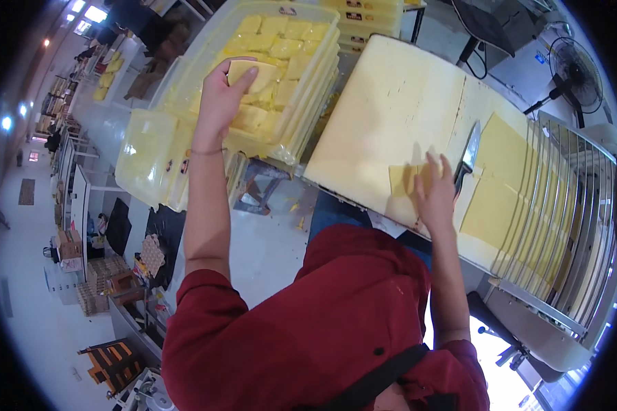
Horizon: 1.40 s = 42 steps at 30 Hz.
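Note:
My left hand (221, 103) is raised over a clear plastic tub (291, 140) and pinches a flat square piece of pale yellow dough (262, 77) between thumb and fingers. Inside the tub lie several similar yellow dough pieces (286, 48). My right hand (434, 194) is low over the near part of a cream belt, its fingers spread. Under and beside those fingers is a small piece of dough (398, 181); whether they press on it I cannot tell. Just right of that hand rests a knife (471, 148) with a black handle, beside a wide yellow dough sheet (504, 181).
The cream belt (391, 89) runs toward a metal bar guard (562, 212) on the right. Stacked tubs (363, 17) stand behind, and a lidded tub (147, 154) sits at left. A black fan (574, 72) and chair (483, 27) are at the back right.

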### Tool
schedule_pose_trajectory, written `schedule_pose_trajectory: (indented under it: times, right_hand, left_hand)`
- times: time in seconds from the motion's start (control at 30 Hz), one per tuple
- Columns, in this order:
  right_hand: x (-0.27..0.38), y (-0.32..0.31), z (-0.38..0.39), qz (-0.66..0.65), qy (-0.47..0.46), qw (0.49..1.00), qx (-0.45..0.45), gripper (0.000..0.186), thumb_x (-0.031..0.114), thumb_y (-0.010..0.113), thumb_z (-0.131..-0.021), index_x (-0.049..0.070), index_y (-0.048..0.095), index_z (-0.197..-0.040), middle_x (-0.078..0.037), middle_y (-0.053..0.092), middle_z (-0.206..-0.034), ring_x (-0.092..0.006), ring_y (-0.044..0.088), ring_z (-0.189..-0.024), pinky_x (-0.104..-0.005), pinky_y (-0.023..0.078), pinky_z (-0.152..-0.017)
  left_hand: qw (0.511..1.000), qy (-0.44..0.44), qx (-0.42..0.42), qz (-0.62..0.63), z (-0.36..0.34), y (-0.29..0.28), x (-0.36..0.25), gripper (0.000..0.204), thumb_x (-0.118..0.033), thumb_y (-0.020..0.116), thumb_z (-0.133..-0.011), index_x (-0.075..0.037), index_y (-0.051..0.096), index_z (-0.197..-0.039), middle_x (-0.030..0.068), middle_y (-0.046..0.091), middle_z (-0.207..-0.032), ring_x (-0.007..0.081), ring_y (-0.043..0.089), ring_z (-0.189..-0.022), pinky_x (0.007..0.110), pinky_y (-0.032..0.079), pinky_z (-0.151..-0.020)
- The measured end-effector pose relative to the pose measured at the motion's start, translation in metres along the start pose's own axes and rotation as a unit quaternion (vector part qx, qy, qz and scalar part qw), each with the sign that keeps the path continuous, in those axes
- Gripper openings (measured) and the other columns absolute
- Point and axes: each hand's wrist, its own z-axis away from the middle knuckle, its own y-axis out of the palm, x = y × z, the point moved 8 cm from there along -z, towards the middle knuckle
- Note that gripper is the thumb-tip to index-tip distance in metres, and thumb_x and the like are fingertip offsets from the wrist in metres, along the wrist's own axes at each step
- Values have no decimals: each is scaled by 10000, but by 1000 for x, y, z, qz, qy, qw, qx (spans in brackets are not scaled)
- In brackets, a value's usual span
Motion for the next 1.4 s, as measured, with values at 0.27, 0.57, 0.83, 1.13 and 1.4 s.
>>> schedule_pose_trajectory:
  times: [0.27, 0.57, 0.83, 1.13, 1.4]
  right_hand:
    - [8, 53, 14, 93, -69, 993, 10, 448, 248, 595, -935, 181, 529, -1373, -162, 369, -1519, -361, 324, -1413, -576, 216, -1138]
    - [1, 47, 14, 33, -44, 998, 32, 343, 262, 602, -932, 177, 598, -1264, -113, 421, -1482, -290, 334, -1415, -559, 203, -1147]
    - [2, 44, 13, 29, -53, 998, 2, 348, 257, 605, -927, 173, 586, -1264, -113, 435, -1466, -290, 346, -1406, -554, 190, -1153]
    - [6, 35, -5, 30, -50, 998, -13, 220, 213, 643, -903, 134, 632, -1108, -112, 533, -1359, -305, 462, -1303, -583, 247, -1089]
    - [47, 3, -60, -298, 23, 931, 208, 199, 182, 667, -908, 90, 616, -1077, -109, 629, -1139, -247, 613, -1057, -449, 455, -917]
  left_hand:
    - [995, -31, 90, 15, -129, 45, 63, 303, -78, 758, -814, -4, 664, -1093, 67, 694, -991, 136, 648, -868, 269, 520, -751]
    - [986, -164, 31, 16, -169, 83, 116, 334, -82, 801, -767, -30, 624, -1045, 66, 656, -913, 174, 662, -799, 308, 534, -611]
    - [974, -183, -51, 119, -163, 72, 118, 452, -26, 827, -708, -43, 533, -1051, 62, 627, -887, 185, 648, -733, 332, 542, -574]
    - [915, 99, 13, -390, -150, 90, 61, 559, -73, 831, -702, -64, 530, -1173, 113, 643, -974, 187, 658, -865, 329, 548, -715]
    - [942, 100, 319, -9, -10, 200, -16, 475, -183, 770, -848, -53, 538, -1242, 48, 643, -1004, 133, 622, -1007, 298, 517, -859]
